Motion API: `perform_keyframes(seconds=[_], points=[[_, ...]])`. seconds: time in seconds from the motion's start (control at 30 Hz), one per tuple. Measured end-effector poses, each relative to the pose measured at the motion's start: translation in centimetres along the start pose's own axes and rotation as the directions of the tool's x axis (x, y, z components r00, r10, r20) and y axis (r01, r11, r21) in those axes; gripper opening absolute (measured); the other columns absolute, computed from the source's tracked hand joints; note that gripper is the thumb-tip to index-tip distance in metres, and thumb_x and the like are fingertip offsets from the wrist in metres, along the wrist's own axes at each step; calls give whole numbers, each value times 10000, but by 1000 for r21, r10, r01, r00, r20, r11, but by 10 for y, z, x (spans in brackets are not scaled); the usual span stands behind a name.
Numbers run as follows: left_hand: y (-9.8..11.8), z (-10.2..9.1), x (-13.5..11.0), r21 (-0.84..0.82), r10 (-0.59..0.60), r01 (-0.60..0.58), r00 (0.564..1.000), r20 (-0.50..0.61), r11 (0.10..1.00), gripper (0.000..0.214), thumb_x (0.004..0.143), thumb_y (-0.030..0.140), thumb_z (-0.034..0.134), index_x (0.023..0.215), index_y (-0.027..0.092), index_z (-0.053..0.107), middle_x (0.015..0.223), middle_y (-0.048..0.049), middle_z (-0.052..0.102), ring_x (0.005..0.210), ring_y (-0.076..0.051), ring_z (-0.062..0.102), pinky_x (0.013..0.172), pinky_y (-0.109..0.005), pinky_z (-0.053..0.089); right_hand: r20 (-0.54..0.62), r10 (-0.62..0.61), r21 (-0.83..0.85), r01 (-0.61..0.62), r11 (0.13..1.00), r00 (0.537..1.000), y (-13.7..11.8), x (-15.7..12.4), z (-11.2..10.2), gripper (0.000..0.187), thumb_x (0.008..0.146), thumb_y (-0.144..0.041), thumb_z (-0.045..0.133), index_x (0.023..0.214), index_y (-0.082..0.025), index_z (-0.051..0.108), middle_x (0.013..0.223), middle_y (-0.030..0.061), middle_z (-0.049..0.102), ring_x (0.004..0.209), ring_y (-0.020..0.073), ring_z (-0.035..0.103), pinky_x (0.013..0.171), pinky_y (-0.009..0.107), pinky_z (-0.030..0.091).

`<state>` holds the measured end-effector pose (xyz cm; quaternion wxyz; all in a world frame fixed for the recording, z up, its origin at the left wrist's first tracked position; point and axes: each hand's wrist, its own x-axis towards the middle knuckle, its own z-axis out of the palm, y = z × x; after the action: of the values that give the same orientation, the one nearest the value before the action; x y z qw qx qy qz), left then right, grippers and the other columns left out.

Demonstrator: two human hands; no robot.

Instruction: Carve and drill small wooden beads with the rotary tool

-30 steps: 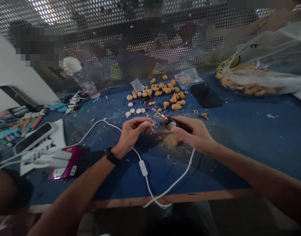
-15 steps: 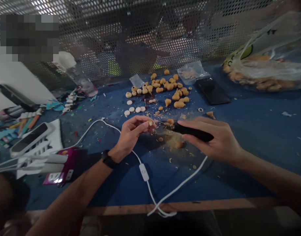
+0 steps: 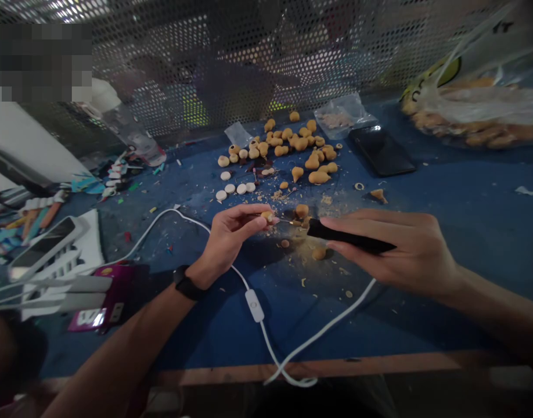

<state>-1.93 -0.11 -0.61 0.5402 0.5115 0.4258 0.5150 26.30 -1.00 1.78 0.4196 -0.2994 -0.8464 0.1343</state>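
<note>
2 bare forearms (image 3: pixel 131 331) angle inward from either side. The left hand (image 3: pixel 231 238) holds a pinch; the right hand (image 3: pixel 417 247) grips, pointing leftward

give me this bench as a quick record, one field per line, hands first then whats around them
left hand: the left hand pinches a small tan piece
right hand: the right hand grips a black-handled tool
tool tip: pointed at the piece; contact too small to confirm
cable: white cable with an inline switch, looped near the front edge
beyond hands: white discs, a cluster of tan knobbly pieces
far right: black phone, clear bag of tan pieces
</note>
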Motion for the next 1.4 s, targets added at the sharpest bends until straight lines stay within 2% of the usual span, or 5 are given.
perform_keyframes(seconds=[0.2,0.53,0.93,1.23,1.4], points=[[-3,-2,0,34,-1,1,1000,9,999,300,777,371,906,1038,242,833,936,-43,834,861,-184,794,830,-317,661,3,5,23,-5,1000,1000,0,2,-3,372,937,-242,759,1269,-409,759,971,-8,832,788,235,800,658,356,659],[-5,-4,0,130,36,-30,998,-44,991,285,745,371,924,986,239,850,971,-53,832,888,-187,778,817,-308,653,22,13,16,-14,1000,1000,2,1,-2,368,938,-237,744,1265,-405,758,957,-12,832,786,239,800,658,365,659],[-3,-2,0,120,57,-51,997,-49,991,252,711,331,938,936,252,858,907,-34,826,827,-160,762,779,-280,646,42,72,70,-75,995,996,3,0,-2,355,918,-254,773,1232,-419,769,950,-17,827,773,241,792,660,379,658],[-4,-2,0,114,62,-57,997,-42,992,266,712,346,942,945,248,862,908,-39,824,809,-155,754,751,-265,641,25,-57,-36,57,998,998,3,1,-2,416,957,-216,737,1334,-392,723,950,-12,831,784,225,803,635,335,654],[-3,-2,1,95,58,-54,998,-37,994,268,697,327,955,936,244,867,903,-41,824,807,-144,752,758,-241,632,15,-127,-81,128,988,992,3,2,-3,399,949,-147,727,1311,-312,730,946,2,826,762,194,799,648,292,656]])
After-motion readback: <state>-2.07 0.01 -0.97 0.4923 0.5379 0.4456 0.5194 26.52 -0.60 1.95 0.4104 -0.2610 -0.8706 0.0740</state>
